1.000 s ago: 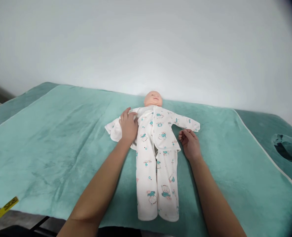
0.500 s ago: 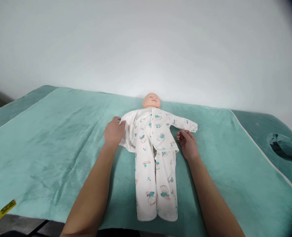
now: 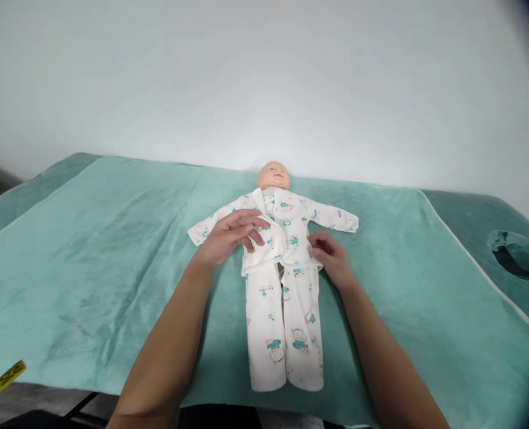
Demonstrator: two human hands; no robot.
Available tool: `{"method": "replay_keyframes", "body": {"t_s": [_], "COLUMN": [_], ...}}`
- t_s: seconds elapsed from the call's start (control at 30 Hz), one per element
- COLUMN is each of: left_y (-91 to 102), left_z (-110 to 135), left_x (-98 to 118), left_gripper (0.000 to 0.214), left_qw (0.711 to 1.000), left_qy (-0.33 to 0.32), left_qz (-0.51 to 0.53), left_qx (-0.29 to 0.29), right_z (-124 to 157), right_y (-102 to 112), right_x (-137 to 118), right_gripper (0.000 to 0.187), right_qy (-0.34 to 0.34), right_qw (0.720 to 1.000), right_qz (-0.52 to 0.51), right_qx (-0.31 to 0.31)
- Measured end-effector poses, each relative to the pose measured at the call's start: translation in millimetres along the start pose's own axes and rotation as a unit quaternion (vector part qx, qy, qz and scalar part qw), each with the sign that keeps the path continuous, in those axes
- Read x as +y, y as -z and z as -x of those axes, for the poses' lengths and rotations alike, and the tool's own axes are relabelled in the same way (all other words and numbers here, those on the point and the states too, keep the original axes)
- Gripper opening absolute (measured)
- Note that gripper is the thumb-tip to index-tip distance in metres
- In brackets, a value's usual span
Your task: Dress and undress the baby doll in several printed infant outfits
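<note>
A baby doll [image 3: 274, 175] lies on its back on a teal towel [image 3: 112, 256], dressed in a white printed jacket [image 3: 286, 229] and matching trousers [image 3: 282, 333]. My left hand [image 3: 231, 236] rests on the jacket's left front panel, fingers stretched flat across the doll's chest. My right hand [image 3: 329, 255] touches the jacket's lower right hem, fingers curled and pinching the fabric. Both sleeves lie spread out to the sides.
The towel covers a teal padded table [image 3: 483, 208] against a white wall. A face hole [image 3: 517, 256] shows in the padding at the right. A yellow tape strip [image 3: 0, 381] sticks out at the lower left, below the table's front edge.
My left hand has folded the jacket's left panel over the doll's chest and now lies on it. The left sleeve is spread out. My right hand moved in to the hem.
</note>
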State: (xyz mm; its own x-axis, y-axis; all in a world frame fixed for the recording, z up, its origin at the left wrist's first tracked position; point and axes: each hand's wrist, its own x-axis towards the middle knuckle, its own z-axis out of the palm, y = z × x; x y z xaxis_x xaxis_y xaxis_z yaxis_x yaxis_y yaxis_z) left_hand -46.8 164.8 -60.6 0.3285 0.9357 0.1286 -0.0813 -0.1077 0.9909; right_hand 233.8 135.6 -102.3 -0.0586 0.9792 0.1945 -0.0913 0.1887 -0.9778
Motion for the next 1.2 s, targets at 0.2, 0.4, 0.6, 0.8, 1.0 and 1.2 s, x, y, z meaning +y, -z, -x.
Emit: {"method": "replay_keyframes", "body": {"t_s": [0.2,0.4,0.6,0.8,1.0,1.2], "left_y": [-23.5,-43.9,-23.3,-12.6,-16.8,-15.7], "left_z": [-3,10,-28,-98,-104,-105], "left_x": [3,9,-5,-10,-9,-6], "left_gripper": [0.036,0.023,0.022,0.026,0.019,0.016], "left_qw": [0.959,0.969,0.961,0.918,0.912,0.917], "left_qy": [-0.109,-0.141,-0.101,-0.036,-0.040,-0.038], "left_qz": [-0.255,-0.205,-0.069,-0.303,-0.375,-0.341], "left_qx": [0.049,0.009,0.248,0.254,0.161,0.204], "right_z": [3,9,-7,-83,-118,-130], "right_y": [3,6,-16,-59,-82,-84], "right_x": [-2,3,-13,-43,-44,-37], "right_gripper": [0.027,0.050,0.045,0.014,0.021,0.020], "right_qy": [-0.024,-0.121,0.009,0.074,-0.001,-0.020], "right_qw": [0.995,0.984,0.981,0.944,0.842,0.831], "right_qz": [0.035,0.077,0.169,0.308,0.538,0.554], "right_qx": [-0.095,-0.104,0.099,0.090,-0.042,-0.033]}}
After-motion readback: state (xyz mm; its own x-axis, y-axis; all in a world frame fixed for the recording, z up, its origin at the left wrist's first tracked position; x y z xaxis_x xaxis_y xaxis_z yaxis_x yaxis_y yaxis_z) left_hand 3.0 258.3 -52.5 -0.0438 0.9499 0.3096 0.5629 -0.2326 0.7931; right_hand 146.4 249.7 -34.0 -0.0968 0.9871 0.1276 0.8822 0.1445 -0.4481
